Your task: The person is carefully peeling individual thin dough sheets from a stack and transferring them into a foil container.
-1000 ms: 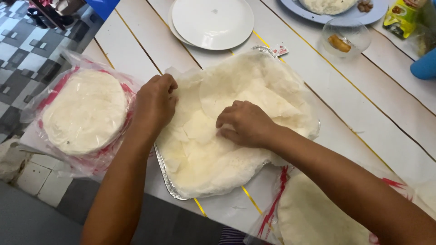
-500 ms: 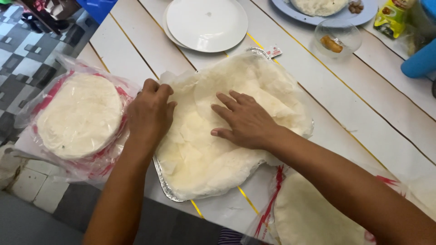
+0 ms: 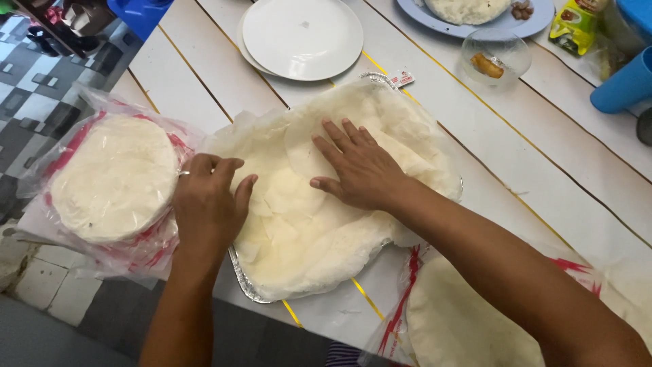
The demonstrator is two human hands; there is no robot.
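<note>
Foil tray (image 3: 239,273): at picture centre on the white plank table (image 3: 536,170), lined with thin pale flatbread sheets (image 3: 312,238) that drape over its rim.

Right hand (image 3: 360,170): flat on the sheets near the tray's middle, palm down, fingers spread and pointing to 11 o'clock; grips nothing.

Left hand (image 3: 207,200): at the tray's 9 o'clock edge, fingers curled down onto the edge of the sheets; whether it pinches a sheet cannot be told.

Bagged stack of round flatbreads (image 3: 115,180): at 9 o'clock, just beside the left hand, in clear plastic with red print.

Second bag of flatbreads (image 3: 462,319): at 5 o'clock, under the right forearm.

White plates (image 3: 302,37): stacked at 12 o'clock, apart from the tray.

Small glass bowl (image 3: 494,58): at 1 o'clock, holding a brownish morsel.

Blue plate (image 3: 499,24): at 1 o'clock, top edge, bearing pale food.
</note>
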